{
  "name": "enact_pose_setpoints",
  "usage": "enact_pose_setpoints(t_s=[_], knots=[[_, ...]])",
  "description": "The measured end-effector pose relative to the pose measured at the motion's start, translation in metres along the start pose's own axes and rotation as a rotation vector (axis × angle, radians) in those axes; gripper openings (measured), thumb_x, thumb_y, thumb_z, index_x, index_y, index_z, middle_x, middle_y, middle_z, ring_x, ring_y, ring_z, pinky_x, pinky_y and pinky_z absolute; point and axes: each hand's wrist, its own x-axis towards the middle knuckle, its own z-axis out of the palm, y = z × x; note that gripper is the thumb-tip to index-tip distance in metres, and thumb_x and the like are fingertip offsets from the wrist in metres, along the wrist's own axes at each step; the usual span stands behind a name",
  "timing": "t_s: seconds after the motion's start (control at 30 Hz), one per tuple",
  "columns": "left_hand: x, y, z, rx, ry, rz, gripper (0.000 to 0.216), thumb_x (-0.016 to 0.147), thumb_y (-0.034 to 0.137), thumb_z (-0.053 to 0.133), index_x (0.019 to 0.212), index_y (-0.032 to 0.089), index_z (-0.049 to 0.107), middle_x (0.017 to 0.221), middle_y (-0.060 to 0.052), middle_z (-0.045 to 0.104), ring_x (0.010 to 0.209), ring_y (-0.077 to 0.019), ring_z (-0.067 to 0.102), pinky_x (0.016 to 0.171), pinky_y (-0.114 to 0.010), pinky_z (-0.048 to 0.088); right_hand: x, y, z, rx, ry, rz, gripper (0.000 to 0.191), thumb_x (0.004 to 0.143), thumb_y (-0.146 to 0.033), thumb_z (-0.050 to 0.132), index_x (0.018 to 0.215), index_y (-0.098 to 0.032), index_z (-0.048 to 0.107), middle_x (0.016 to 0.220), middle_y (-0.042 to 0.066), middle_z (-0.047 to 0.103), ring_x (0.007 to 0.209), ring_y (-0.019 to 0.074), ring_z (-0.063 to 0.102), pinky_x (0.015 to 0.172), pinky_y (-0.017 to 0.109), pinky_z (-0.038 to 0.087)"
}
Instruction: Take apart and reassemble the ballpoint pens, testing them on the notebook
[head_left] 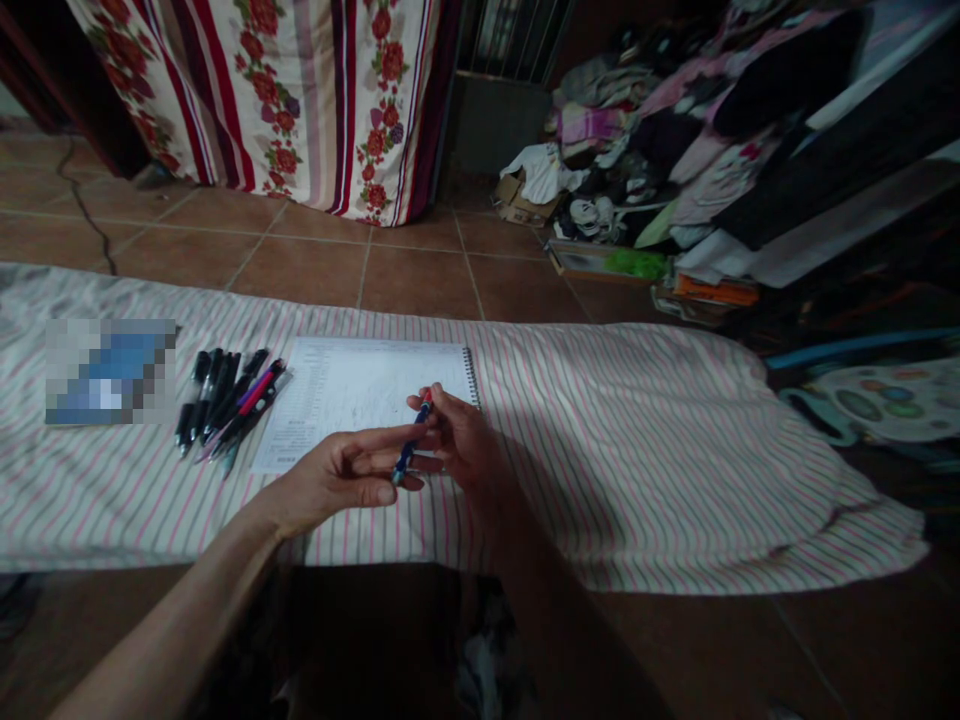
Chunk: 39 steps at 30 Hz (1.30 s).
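Your right hand (463,440) pinches the light, stiff blue plastic pen (409,447) near its red end, your half-open left hand (337,475) against its barrel.

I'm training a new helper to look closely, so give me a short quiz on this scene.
1. What do the loose pens lie on? A) bare floor tiles B) a striped cloth C) a wooden desk
2. True or false: the spiral binding of the notebook runs along its right edge in this view.
3. Which is closer to the red end of the pen between them, the left hand or the right hand?

Key: 1. B, the striped cloth; 2. True; 3. The right hand.
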Motion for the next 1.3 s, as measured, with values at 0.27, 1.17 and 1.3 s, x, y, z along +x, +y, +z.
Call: enact_pose_setpoints(t_s=[0.27, 1.17, 1.3], knots=[[0.004, 0.005, 0.02, 0.168, 0.181, 0.0, 0.052, 0.073, 0.026, 0.071, 0.123, 0.019, 0.058, 0.103, -0.008, 0.071, 0.093, -0.0192, 0.064, 0.09, -0.038, 0.046, -0.003, 0.0, 0.001, 0.06, -0.039, 0.114, 0.026, 0.072, -0.043, 0.068, 0.077, -0.019, 0.06, 0.06, -0.006, 0.058, 0.039, 0.0042, 0.037, 0.039, 0.021, 0.033], [0.008, -0.009, 0.015, 0.962, 0.091, 0.172, 0.049, 0.077, 0.033, 0.067, 0.124, 0.027, 0.054, 0.113, -0.006, 0.062, 0.088, -0.0165, 0.059, 0.081, -0.033, 0.048, 0.0, 0.01, 0.0, -0.223, 0.046, -0.198, 0.038, 0.071, -0.05, 0.064, 0.096, -0.021, 0.057, 0.074, -0.001, 0.069, 0.041, 0.0042, 0.037, 0.039, 0.019, 0.025], [0.009, -0.008, 0.015, 0.977, 0.117, 0.193, 0.044, 0.078, 0.032, 0.065, 0.12, 0.025, 0.057, 0.113, -0.007, 0.063, 0.092, -0.018, 0.059, 0.081, -0.032, 0.049, 0.001, 0.014, 0.0, -0.274, 0.045, -0.275, 0.035, 0.075, -0.048, 0.061, 0.099, -0.024, 0.052, 0.072, -0.002, 0.069, 0.041, 0.0055, 0.039, 0.041, 0.02, 0.028]])
